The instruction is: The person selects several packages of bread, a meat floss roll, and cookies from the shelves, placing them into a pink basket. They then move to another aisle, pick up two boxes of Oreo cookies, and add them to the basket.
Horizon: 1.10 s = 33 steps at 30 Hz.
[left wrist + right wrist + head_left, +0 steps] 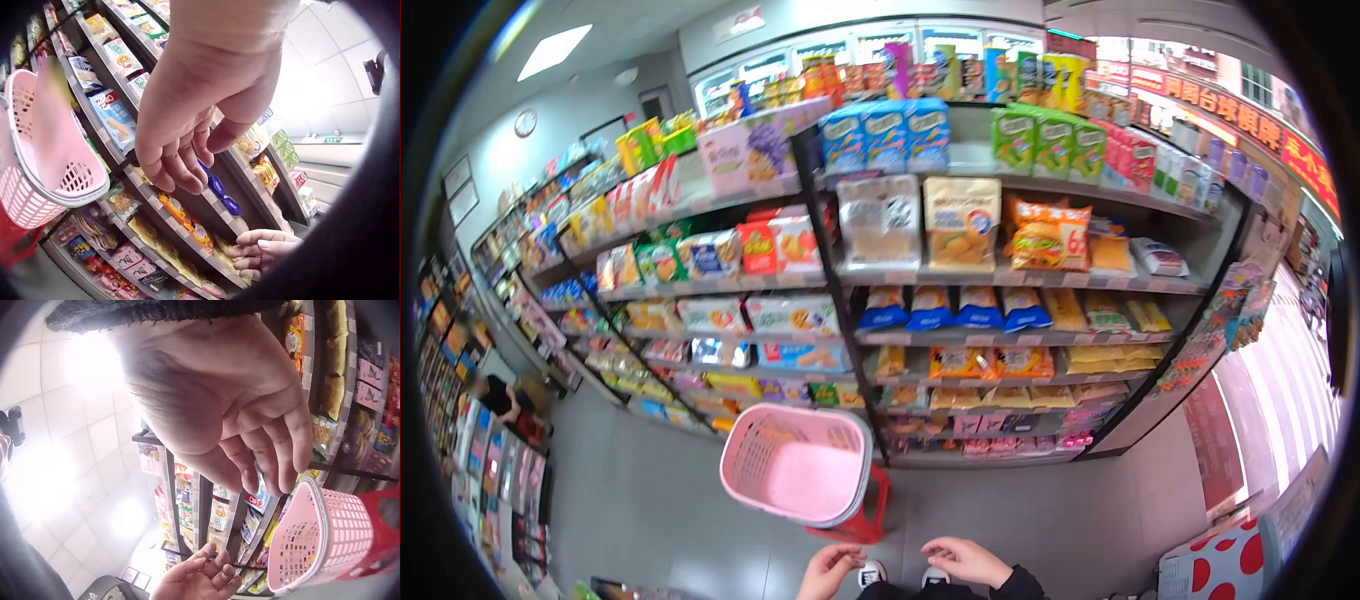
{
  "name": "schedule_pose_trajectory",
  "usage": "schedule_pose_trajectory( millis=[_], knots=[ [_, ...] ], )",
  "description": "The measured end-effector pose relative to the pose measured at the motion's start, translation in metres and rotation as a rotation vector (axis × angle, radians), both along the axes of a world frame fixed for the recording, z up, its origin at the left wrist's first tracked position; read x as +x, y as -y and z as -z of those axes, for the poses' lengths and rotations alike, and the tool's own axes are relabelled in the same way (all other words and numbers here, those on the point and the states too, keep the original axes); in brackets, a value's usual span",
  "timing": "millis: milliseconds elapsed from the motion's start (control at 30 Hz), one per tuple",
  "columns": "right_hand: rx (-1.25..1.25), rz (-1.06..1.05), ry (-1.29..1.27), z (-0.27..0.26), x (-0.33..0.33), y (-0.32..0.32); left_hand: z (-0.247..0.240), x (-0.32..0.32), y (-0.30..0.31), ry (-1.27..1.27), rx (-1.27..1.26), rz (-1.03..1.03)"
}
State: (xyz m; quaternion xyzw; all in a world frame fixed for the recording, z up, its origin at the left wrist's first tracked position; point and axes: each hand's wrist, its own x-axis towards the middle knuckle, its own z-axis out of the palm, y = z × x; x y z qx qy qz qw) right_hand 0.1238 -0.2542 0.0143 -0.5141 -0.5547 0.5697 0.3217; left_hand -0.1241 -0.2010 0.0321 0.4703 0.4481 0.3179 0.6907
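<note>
My left hand [830, 572] hangs in front of my body with its fingers loosely bent and nothing in them. Level with it, my right hand [968, 560] is also bare, its fingers relaxed and pointing inward. A gap separates the two hands. Just ahead of the left one stands a pink shopping basket [800, 480], resting on a red stand [878, 505]; no goods show inside it. The left wrist view shows the left palm and curved fingers [178, 165] hanging down, with the basket off to one side. In the right wrist view the right fingers [281, 447] droop above the basket.
Shelves of packaged snacks [980, 318] span the view ahead, with blue drink cartons [885, 138] on top. A box with red dots [1225, 565] stands at the lower right. Another person [500, 398] is at the far left. Grey floor [640, 480] surrounds the basket.
</note>
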Motion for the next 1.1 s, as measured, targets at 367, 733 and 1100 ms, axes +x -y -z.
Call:
schedule_pose_trajectory(
  millis=[367,733,1100],
  knots=[
    [0.022,-0.220,0.029,-0.017,-0.129,-0.058,0.004,-0.134,-0.008,-0.004,0.024,-0.168],
    [0.074,-0.356,0.058,-0.004,-0.326,-0.118,0.012,-0.328,-0.063,0.003,0.018,-0.296],
    [-0.036,-0.325,0.083,0.024,-0.397,-0.201,0.014,-0.395,-0.152,-0.032,-0.009,-0.304]
  ],
)
